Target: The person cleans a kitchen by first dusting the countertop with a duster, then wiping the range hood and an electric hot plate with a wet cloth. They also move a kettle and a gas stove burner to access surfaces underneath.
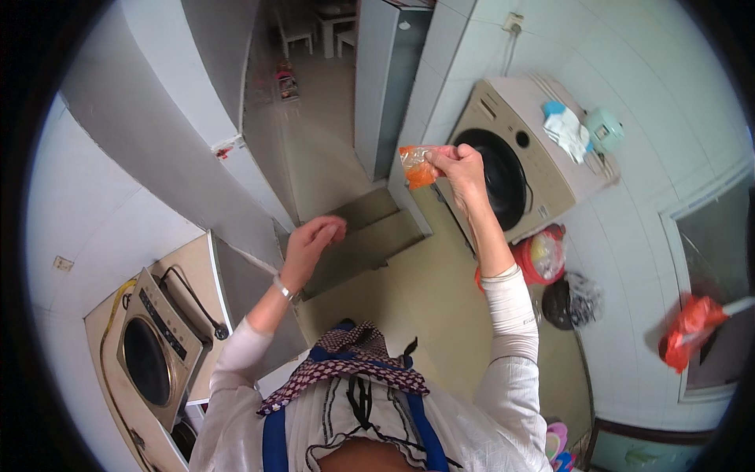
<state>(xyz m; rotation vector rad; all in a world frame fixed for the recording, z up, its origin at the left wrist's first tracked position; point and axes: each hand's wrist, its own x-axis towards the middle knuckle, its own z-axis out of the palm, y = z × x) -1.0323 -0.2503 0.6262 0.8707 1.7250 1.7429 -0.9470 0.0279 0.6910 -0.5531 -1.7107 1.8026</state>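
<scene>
My right hand [463, 171], raised in front of me, pinches a small orange and clear plastic packet [417, 167] between thumb and fingers. The packet's left part sticks out past the fingertips, while the rest is hidden by the hand. Apart from it, my left hand [314, 243] hovers lower, over the floor steps, with its fingers curled in. I see nothing in that hand, and a silver bracelet [283, 288] circles its wrist. Behind my right wrist stands a front-loading washing machine [540, 177] with a black round door [501, 177].
On the washer lie a white-and-blue cloth [566, 131] and a mint-green appliance [604, 130]. A red bin [531, 259] and a black bag [563, 302] stand beside it. Steps [360, 245] lead to a passage. An induction cooker [156, 354] rests on the left counter [191, 265].
</scene>
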